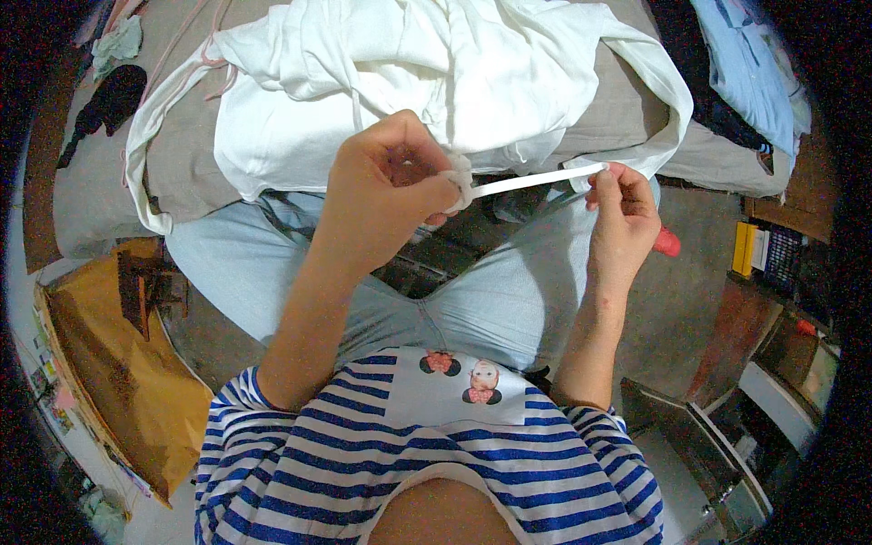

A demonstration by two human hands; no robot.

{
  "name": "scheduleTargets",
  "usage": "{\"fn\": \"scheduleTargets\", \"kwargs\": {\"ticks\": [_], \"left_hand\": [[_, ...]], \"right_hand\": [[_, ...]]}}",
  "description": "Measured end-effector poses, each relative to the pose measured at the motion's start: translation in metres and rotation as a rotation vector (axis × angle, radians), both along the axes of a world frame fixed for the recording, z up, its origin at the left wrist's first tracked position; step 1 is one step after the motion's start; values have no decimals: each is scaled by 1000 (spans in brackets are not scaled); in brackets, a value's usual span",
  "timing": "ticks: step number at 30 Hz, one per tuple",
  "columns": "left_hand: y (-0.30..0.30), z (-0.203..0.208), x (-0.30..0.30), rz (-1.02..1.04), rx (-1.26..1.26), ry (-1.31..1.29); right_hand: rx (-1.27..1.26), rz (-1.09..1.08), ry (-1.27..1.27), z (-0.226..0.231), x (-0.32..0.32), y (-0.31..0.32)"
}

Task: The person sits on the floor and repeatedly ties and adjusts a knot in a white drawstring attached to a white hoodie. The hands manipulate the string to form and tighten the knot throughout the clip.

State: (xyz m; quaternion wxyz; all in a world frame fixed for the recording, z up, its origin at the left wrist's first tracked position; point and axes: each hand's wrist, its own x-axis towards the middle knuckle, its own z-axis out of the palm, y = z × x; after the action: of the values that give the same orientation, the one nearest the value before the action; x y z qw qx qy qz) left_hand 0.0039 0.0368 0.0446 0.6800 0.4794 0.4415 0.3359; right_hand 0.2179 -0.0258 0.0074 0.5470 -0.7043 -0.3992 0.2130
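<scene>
white strip drawn straight between my two hands

i have the white strip [540, 180] near the middle of the frame, slightly right of centre, running in a nearly straight line from one hand to the other and rising a little toward the right. my left hand [386, 189], at the centre, is grasping a bunched white piece [461, 171] between thumb and curled fingers, and the strip's left end meets it there. my right hand [625, 213], right of centre, is pinching the strip's other end between thumb and fingertip.

beyond my hands a rumpled white garment [400, 77] lies across the top of the frame on a beige cover [186, 168], with long white lengths curving down at both sides. a black item [113, 100] lies at upper left, and a light blue shirt [745, 59] at upper right. my pale blue jeans [509, 291] spread below my hands, and my blue-and-white striped top [309, 454] fills the bottom. a brown sheet [136, 363] stands at lower left; a yellow object [744, 248] is at the right.
</scene>
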Motion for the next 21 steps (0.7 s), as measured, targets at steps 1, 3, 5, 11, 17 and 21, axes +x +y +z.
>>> {"fn": "scheduleTargets", "kwargs": {"ticks": [1, 3, 5, 11, 17, 21], "left_hand": [[-1, 4, 2, -3, -20, 10], [-2, 4, 2, -19, -5, 39], [-3, -3, 1, -52, 66, 73], [-3, 2, 4, -23, 119, 151], [0, 0, -5, -55, 127, 185], [1, 2, -11, -46, 38, -15]], "right_hand": [[-16, 38, -262, 2, 1, 0], [40, 110, -565, 14, -8, 3], [112, 295, -405, 24, -30, 4], [-110, 659, 216, 15, -66, 13], [-186, 645, 573, 7, -69, 18], [-210, 600, 609, 10, -68, 20]]}}
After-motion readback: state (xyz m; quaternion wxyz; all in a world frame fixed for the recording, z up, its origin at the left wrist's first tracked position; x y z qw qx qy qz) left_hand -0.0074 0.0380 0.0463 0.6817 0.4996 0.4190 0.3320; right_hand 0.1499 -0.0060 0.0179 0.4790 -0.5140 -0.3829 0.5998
